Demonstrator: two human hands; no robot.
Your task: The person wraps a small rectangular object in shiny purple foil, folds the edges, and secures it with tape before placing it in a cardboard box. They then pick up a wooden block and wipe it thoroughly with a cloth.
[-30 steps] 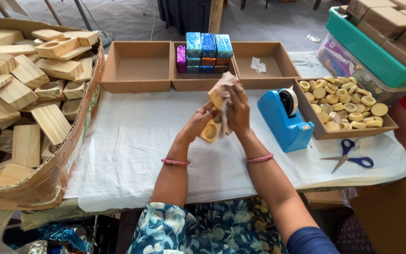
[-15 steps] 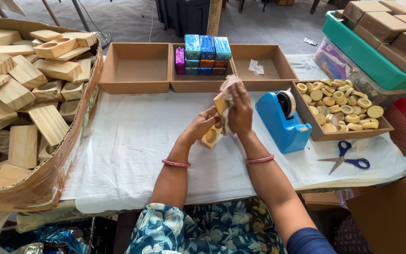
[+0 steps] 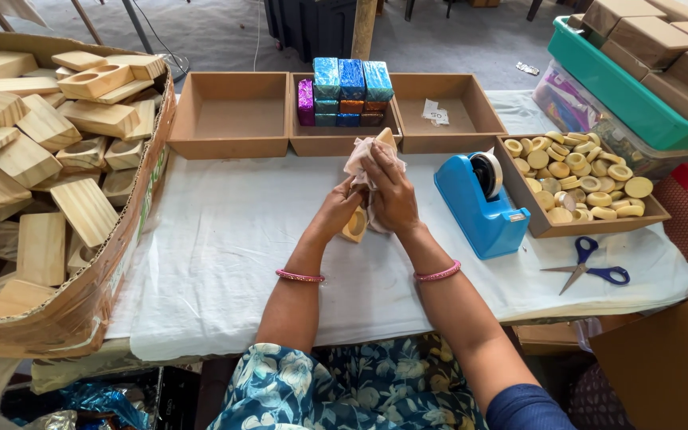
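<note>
Both hands meet over the white-covered table (image 3: 216, 263). My left hand (image 3: 336, 211) grips the lower end of a pale wooden piece with a round hollow (image 3: 355, 226). My right hand (image 3: 388, 191) presses a crumpled pale pink cloth (image 3: 358, 162) against the upper part of that piece, whose top corner pokes out above the cloth. Each wrist wears a pink bangle.
A big cardboard box of wooden blocks (image 3: 41, 159) fills the left. Three shallow brown trays (image 3: 232, 119) line the far edge; the middle one holds foil-wrapped blocks (image 3: 348, 91). A blue tape dispenser (image 3: 479, 203), a tray of round wooden discs (image 3: 579, 179) and blue scissors (image 3: 591, 267) sit right.
The hands have shifted slightly, turning the wooden piece more upright, and the cloth has moved up over its top end.
</note>
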